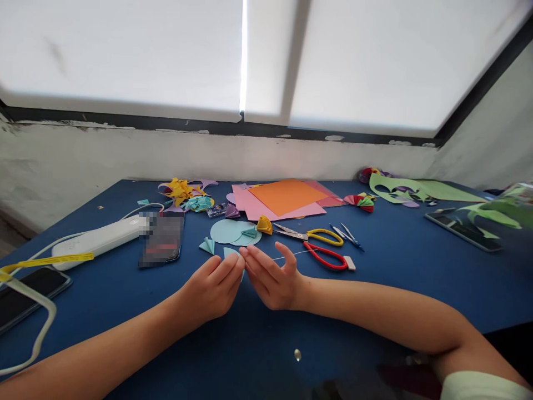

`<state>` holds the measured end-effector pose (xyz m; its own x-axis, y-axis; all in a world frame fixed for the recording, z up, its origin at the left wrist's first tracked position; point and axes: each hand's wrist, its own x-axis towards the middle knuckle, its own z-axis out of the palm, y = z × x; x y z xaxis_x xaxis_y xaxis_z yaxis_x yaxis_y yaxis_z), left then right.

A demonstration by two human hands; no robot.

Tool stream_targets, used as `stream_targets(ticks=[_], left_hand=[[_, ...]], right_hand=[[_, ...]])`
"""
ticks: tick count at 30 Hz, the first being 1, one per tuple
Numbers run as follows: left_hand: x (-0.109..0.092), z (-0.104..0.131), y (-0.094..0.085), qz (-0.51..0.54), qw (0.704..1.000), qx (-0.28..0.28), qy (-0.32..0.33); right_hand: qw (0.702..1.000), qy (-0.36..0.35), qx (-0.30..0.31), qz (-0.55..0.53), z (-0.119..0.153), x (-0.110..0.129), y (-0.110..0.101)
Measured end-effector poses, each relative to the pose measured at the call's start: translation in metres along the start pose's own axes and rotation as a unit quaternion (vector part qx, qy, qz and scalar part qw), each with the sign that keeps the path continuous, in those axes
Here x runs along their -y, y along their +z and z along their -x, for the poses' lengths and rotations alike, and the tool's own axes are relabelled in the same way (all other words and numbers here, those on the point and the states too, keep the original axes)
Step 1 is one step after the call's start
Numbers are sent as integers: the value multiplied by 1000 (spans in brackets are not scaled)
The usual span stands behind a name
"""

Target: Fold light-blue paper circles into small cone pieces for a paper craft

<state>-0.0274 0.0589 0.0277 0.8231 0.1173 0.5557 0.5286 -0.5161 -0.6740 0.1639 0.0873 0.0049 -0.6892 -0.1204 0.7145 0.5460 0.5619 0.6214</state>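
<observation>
My left hand point(216, 282) is closed in a pinch on a piece of folded light blue paper point(230, 253), which shows above and below the fingertips. Against those fingertips rest the fingers of my right hand point(272, 276), its thumb and fingers drawn together and one finger raised. A thin white thread point(295, 255) runs from behind my right hand toward the scissors; whether those fingers hold it or something small is hidden. Just beyond the hands lie light blue paper circles point(225, 231), a folded light blue cone point(207, 245) and a folded yellow piece point(264, 225).
Scissors point(291, 232) with yellow and red loops, a compass point(352, 238) and an eraser point(350, 263) lie right. Behind are orange paper point(287, 195) and paper scraps point(181, 190). Phones point(162, 239) and a white power strip point(100, 241) occupy the left.
</observation>
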Motion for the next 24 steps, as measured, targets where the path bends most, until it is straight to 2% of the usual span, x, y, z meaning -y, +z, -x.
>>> stream_targets(ticks=[10,18,24], left_hand=[[3,-3,-4,-6,1000,-6,-5],[1,-2,-1,12,1000,-5,10],[7,-2,-5,22,999,-20,-12]], right_hand=[[999,-20,44,5,-1,0,0],[1000,-16,15,-2,0,-1,0],[1000,-21,22,4,1,-1,0]])
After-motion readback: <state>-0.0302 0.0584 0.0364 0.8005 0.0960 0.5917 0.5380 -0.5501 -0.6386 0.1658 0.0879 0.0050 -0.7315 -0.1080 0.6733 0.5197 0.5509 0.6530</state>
